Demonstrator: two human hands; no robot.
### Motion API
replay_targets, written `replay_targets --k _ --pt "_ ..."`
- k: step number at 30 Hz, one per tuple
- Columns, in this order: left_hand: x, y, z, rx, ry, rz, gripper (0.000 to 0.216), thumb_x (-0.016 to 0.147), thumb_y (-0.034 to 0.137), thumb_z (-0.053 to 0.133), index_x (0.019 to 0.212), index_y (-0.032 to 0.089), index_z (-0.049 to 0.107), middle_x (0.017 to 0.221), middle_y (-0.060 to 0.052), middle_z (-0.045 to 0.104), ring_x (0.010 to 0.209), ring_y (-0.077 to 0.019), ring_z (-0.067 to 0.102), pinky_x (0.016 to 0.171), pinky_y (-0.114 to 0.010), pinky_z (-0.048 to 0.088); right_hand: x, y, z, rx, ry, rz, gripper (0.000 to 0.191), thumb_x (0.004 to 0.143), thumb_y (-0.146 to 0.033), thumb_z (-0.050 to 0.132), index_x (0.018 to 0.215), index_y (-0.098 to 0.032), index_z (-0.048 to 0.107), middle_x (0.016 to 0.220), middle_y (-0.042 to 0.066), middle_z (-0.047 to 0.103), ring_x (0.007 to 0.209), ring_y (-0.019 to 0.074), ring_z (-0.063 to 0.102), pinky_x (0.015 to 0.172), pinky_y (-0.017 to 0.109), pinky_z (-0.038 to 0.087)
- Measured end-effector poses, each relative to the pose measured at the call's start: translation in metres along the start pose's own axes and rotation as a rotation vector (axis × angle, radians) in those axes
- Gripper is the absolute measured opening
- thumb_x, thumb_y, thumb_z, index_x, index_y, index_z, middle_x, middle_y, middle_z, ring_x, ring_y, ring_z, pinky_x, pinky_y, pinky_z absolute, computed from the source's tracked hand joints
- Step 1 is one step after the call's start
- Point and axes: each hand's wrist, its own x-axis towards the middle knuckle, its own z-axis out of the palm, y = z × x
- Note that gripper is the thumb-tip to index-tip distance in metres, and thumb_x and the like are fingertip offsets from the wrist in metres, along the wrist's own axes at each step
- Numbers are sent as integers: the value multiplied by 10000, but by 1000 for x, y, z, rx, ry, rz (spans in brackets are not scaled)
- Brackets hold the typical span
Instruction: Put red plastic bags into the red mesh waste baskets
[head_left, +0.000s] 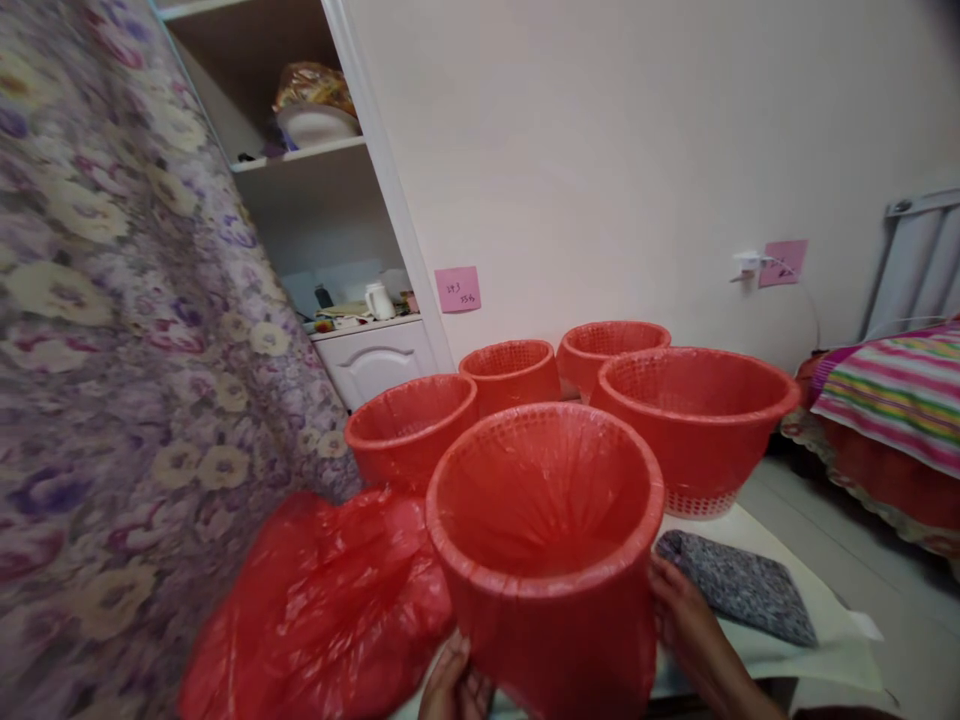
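A red plastic basket lined with a red plastic bag (544, 530) is held up close in front of me, its mouth tilted toward me. My left hand (454, 685) grips its lower left side and my right hand (686, 615) grips its right side. Behind it stand several more red bag-lined baskets: one at the left (411, 425), two further back (512, 372) (609, 350), and a wider one at the right (697, 415). A heap of loose red plastic bags (315, 610) lies to the left of the held basket.
A grey speckled pad (739, 585) lies on the white table surface (780, 640) at the right. A purple floral cloth (112, 350) fills the left. A white shelf cabinet (330, 200) stands behind, and a bed with a striped blanket (892, 400) is at far right.
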Motion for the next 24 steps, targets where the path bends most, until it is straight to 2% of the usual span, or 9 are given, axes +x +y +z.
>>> replay_targets --k 2,4,6,9,12,15,18,21,24 --pt "-11 1 5 -34 -65 -15 280 665 249 777 920 212 668 942 -59 762 793 -211 708 656 -295 545 -10 0 -3 13 -1 79 398 669 -411 780 1000 -249 630 895 9 781 754 187 714 641 280 530" --pt "-24 -3 12 -72 -157 -72 357 703 389 743 1011 227 663 1086 -95 727 891 -253 699 688 -332 550 -18 0 -6 33 -22 161 337 719 -411 740 987 -234 639 877 18 782 744 188 715 639 285 536" --pt "-36 -10 17 -70 -200 -101 384 723 346 739 1077 240 634 1146 -97 703 961 -260 685 735 -340 546 -22 2 -10 23 -58 193 328 709 -351 756 988 -217 647 879 28 779 756 194 714 660 297 543" --pt "-43 -24 18 24 -143 -87 388 688 132 763 1038 198 609 1015 -80 739 866 -206 700 729 -299 534 -21 5 -15 -48 -55 119 383 611 -249 821 956 -192 663 839 39 772 724 197 706 629 288 537" --pt "-38 -30 10 69 -80 -78 346 668 95 773 959 164 600 886 -64 748 734 -171 696 702 -292 536 -15 6 -20 -61 6 66 384 541 -235 852 877 -184 672 728 20 760 613 175 680 538 248 503" --pt "-31 -24 2 39 -38 -61 322 653 57 760 907 169 596 836 -42 740 721 -169 696 716 -301 541 -10 7 -22 -31 29 67 373 542 -240 854 862 -173 673 712 23 761 612 167 681 547 244 514" --pt "-27 -8 2 -37 -41 -36 219 697 134 718 874 192 604 811 -29 731 718 -173 692 706 -314 542 -9 6 -19 50 24 107 365 582 -278 841 893 -183 675 790 31 779 684 170 705 618 263 550" --pt "-22 8 14 -93 -55 7 111 779 258 642 876 206 626 817 -40 734 699 -183 688 638 -311 535 -7 7 -11 161 16 150 276 642 -330 811 857 -216 682 797 10 785 710 160 715 642 259 561" --pt "-18 14 33 -85 2 39 141 781 204 626 917 181 656 858 -58 744 803 -208 708 661 -300 545 -2 9 0 270 -21 168 252 627 -309 819 841 -242 703 803 -19 790 750 156 720 700 259 575"
